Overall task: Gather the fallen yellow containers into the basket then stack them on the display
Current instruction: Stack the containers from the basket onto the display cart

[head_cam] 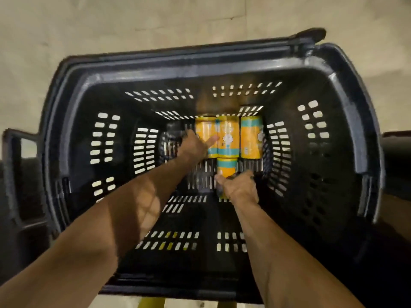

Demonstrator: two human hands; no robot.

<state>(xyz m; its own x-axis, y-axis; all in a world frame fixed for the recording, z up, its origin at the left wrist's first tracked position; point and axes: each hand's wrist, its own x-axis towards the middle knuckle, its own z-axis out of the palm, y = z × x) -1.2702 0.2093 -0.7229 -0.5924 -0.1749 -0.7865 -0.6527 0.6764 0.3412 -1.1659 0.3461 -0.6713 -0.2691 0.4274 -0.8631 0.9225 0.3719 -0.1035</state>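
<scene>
A deep black basket point(200, 70) with slotted walls stands on a pale floor point(133, 18), and the person leans over it with both bare arms reaching down to its bottom. Three yellow containers with teal bands lie side by side at the far end of the basket floor, touching one another: the left container point(205, 132), the middle container point(228, 136) and the right container point(250, 136), which sits close against the basket's right wall. The left hand point(195, 145) lies over the near part of the left container, grasping nothing, one finger stretched out to the seam between it and the middle one. The right hand point(239, 188) grasps a fourth container point(225, 168), thumb on one side and fingers on the other, holding it low in the basket just in front of the middle container, end to end with it. The picture is somewhat blurred, so the label print cannot be read.
</scene>
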